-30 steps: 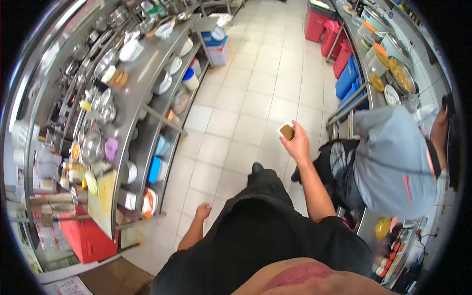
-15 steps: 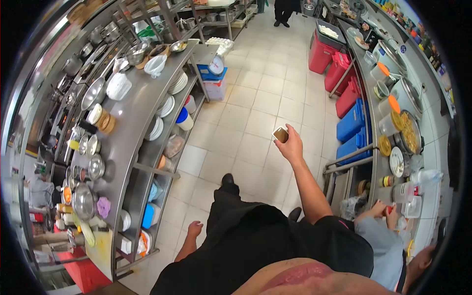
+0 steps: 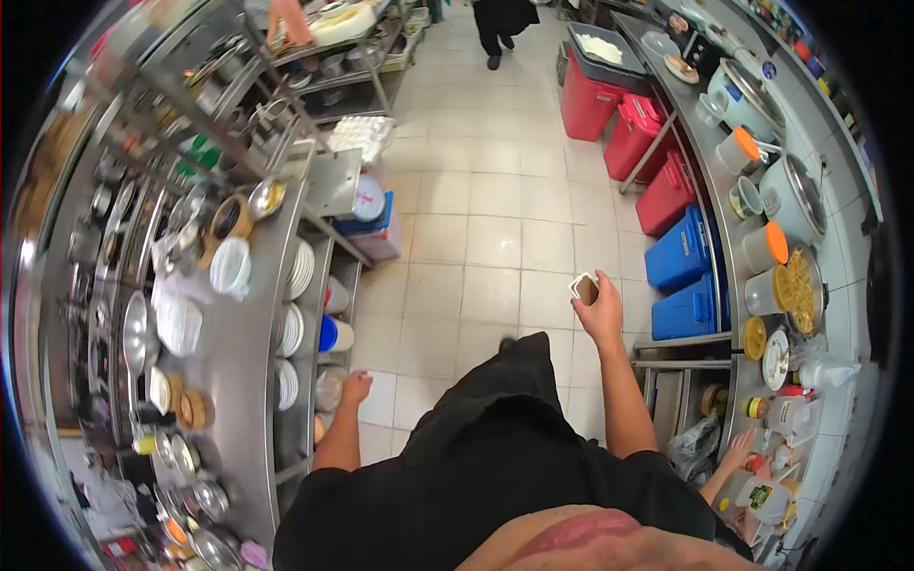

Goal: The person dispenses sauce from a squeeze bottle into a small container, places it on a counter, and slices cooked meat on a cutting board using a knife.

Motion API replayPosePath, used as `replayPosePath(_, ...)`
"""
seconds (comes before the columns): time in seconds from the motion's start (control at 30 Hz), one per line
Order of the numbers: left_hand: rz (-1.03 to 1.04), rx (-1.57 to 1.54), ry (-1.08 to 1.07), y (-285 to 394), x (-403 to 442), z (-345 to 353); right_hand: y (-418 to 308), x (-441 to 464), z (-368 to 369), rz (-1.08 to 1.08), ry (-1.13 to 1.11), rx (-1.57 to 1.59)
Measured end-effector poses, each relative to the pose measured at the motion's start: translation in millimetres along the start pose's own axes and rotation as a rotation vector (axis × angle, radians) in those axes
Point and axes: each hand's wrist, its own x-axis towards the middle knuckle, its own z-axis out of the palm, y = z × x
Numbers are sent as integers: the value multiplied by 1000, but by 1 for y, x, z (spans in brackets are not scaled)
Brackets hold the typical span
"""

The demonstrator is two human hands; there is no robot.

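Aisle floor (image 3: 466,257) lies open; person (image 3: 505,24) stands ahead, seemingly.

Commercial kitchen, steel counters (image 3: 233,381), stacked white plates (image 3: 289,329), large lidded pots (image 3: 793,198), tiled floor (image 3: 490,285)

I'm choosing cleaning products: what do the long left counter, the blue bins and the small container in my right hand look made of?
Long counter: probably stainless steel, satin; grey with soft, smeared highlights.
Blue bins: likely moulded plastic, slightly glossy; even colour and rounded edges.
Small container: perhaps smooth plastic, given its clean white rim, but coated card is possible.
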Motion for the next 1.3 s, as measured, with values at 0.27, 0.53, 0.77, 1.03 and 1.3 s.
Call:
replayPosePath(0.27, 235, -86, 88, 210, 173, -42, 11, 235, 24, -5, 68, -19)
replayPosePath(0.53, 33, 168, -234, 226, 242, -35, -43, 468, 85, -57, 35, -18)
replayPosePath(0.77, 294, 572, -345, 304, 501, -89, -129, 660, 161, -81, 72, -34)
replayPosePath(1.03, 282, -293, 43, 548, 774, -243, -250, 895, 258, -203, 0, 5)
replayPosePath(1.3, 74, -202, 99, 634, 879, -307, -373, 1139, 364, -335, -96, 70)
